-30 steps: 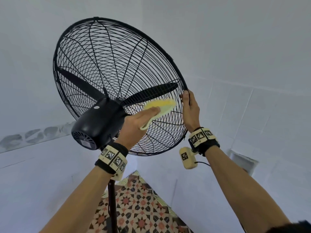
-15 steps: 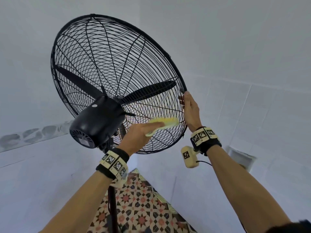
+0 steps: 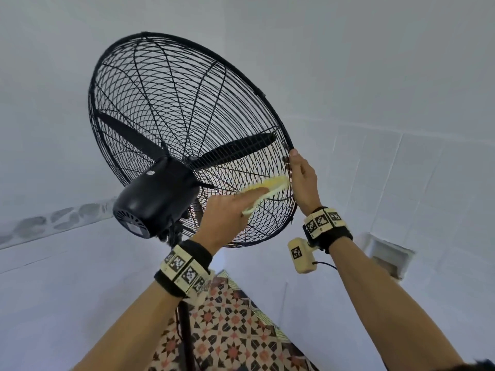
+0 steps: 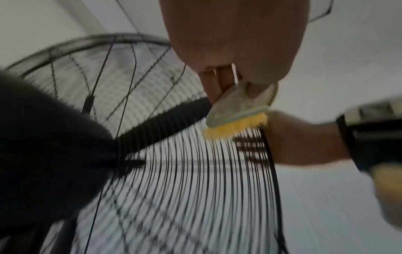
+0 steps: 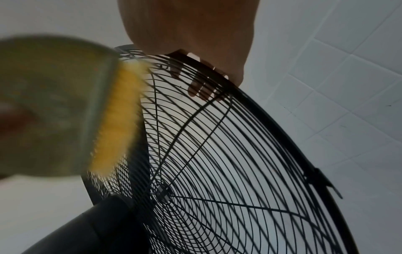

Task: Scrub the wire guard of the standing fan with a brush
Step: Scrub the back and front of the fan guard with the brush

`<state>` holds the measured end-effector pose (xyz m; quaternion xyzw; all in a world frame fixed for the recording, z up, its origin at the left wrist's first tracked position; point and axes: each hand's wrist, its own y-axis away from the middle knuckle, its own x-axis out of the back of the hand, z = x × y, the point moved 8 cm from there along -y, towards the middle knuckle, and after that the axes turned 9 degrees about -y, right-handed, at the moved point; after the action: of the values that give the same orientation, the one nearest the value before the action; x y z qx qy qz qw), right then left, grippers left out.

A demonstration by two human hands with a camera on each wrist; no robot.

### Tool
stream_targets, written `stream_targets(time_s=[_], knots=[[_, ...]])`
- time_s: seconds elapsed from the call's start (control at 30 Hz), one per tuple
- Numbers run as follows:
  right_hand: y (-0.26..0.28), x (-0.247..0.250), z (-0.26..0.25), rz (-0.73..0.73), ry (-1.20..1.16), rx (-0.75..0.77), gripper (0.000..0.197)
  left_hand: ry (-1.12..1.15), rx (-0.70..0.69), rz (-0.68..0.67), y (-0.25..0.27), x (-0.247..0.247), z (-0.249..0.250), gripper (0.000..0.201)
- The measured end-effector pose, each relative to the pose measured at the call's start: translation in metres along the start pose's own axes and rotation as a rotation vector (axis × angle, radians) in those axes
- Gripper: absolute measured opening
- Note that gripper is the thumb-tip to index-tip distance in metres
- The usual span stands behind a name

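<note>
Scrubbing: my left hand (image 3: 227, 210) pinches the brush (image 3: 267, 190), bristles on the guard (image 3: 166, 108) at 4 o'clock.
Bracing: my right hand (image 3: 304, 180) grips the rim.

Soft even daylight; dim, blurred wrist views

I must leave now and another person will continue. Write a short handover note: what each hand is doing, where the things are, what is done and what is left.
Left hand: grips the brush, yellow bristles pressed on the rear wires of the wire guard, lower right part, close to the rim.
Right hand: grips the guard's outer rim at the right edge, fingers curled through the wires, steadying the fan.
Motor housing faces the person; the blades are not blurred, so they look still.
Done: cannot tell from the pictures which wires are clean.
Left: probably the rest of the rear guard, then the front side. Keep one hand on the rim while scrubbing.
</note>
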<state>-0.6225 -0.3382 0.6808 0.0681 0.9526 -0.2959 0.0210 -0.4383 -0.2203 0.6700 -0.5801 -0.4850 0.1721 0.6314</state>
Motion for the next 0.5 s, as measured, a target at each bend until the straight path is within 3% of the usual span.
stream_targets(time_s=[0.07, 0.13, 0.2, 0.3, 0.4, 0.5], knots=[[0.0, 0.002, 0.001, -0.008, -0.005, 0.011, 0.058, -0.016, 0.044, 0.191, -0.026, 0.037, -0.007, 0.049], [0.0, 0.002, 0.004, -0.025, -0.032, -0.01, 0.052, -0.074, 0.083, 0.266, -0.048, 0.06, -0.014, 0.049], [0.0, 0.002, 0.006, -0.065, -0.028, -0.03, 0.042, -0.153, 0.101, 0.191, -0.053, 0.056, -0.012, 0.059], [0.0, 0.005, 0.0, -0.171, 0.067, 0.034, 0.044, -0.187, 0.075, 0.119, -0.035, 0.04, 0.007, 0.071], [0.002, 0.007, -0.005, -0.271, 0.069, 0.064, 0.041, -0.205, -0.029, 0.017, -0.019, 0.019, 0.041, 0.072], [0.002, 0.007, -0.015, -0.336, 0.048, 0.081, 0.042, -0.261, -0.029, -0.047, -0.017, 0.013, 0.058, 0.071]])
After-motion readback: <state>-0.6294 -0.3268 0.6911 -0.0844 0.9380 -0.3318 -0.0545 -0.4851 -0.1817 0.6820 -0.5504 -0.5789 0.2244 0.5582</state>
